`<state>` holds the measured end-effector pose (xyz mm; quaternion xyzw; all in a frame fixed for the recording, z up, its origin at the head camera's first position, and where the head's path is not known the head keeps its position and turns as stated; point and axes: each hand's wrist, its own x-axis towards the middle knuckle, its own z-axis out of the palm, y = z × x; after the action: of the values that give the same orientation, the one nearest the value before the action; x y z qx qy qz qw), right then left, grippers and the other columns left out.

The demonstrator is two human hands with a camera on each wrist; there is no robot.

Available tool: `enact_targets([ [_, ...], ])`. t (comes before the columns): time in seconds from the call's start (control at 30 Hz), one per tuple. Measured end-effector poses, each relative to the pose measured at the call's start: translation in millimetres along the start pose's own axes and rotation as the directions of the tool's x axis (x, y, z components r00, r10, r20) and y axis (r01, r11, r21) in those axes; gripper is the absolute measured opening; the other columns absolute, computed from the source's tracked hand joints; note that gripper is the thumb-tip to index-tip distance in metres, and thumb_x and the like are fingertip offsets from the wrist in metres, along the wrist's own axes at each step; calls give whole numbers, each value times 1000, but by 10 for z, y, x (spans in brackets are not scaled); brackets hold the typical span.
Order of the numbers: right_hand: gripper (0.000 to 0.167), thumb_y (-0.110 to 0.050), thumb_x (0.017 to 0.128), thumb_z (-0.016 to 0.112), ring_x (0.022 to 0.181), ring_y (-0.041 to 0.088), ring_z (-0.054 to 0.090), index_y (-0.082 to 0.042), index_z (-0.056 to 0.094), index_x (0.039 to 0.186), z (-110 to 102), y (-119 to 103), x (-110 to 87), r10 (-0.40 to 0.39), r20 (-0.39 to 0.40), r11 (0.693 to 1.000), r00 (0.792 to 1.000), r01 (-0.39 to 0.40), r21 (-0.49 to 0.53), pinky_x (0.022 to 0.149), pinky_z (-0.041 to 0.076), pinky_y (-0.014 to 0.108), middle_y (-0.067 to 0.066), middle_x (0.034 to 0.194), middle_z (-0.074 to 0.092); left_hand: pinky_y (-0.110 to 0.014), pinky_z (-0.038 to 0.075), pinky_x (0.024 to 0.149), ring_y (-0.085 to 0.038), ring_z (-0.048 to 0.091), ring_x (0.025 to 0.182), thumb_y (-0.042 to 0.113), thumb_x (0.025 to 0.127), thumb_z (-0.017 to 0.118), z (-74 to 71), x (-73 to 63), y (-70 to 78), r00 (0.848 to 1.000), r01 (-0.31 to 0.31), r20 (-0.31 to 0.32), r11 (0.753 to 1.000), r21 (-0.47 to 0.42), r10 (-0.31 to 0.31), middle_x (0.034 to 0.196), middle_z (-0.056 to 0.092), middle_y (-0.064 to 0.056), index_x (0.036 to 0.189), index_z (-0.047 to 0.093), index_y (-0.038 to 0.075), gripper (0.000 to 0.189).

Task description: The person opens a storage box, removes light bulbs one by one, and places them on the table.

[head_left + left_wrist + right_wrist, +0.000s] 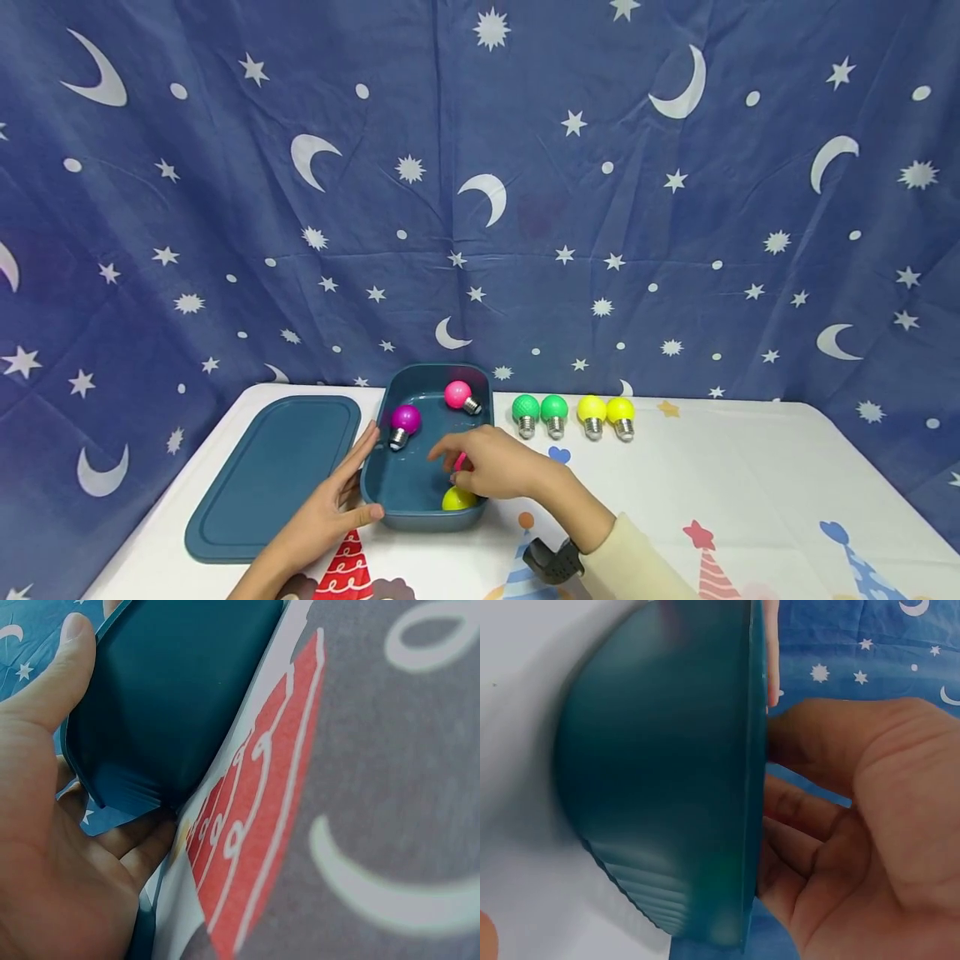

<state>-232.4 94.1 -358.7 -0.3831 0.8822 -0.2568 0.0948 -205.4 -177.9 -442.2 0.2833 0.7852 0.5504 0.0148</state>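
In tub (427,522): two pink bulbs (457,394), one purple bulb (406,418), one yellow bulb (457,499). On desk (750,475): two green bulbs (526,407), two yellow ones (592,408). Left hand (328,507) touches tub, fingers apart; right hand (491,464) dips inside, grip unclear.

The right arm (573,504) wears a plain pale-cream sleeve (645,571), at 5 o'clock in the head view, ending short of the bare right hand (491,462). At its cuff's 8 o'clock sits a chunky black wrist unit (551,562) with rounded corners. The left hand (326,510) is bare, its thumbnail (75,627) short and rounded.
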Motion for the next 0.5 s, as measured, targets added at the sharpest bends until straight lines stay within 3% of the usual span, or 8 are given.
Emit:
enact_targets([
  [0.3,42,-1,81,72,76,0,59,-15,65,119,-14,11,22,39,71,999,997,-39,2,70,48,16,-2,100,67,-15,26,101,-38,7,141,5,87,69,5,5,14,1000,-2,7,1000,13,2,160,1,-7,155,14,23,90],
  [0.5,43,-3,81,75,81,2,61,-14,64,122,-7,7,34,44,96,999,994,-46,24,71,49,16,-1,101,67,-14,25,101,-39,7,141,4,86,70,0,-6,26,1000,-4,1,1000,8,4,160,1,-6,154,15,27,90],
])
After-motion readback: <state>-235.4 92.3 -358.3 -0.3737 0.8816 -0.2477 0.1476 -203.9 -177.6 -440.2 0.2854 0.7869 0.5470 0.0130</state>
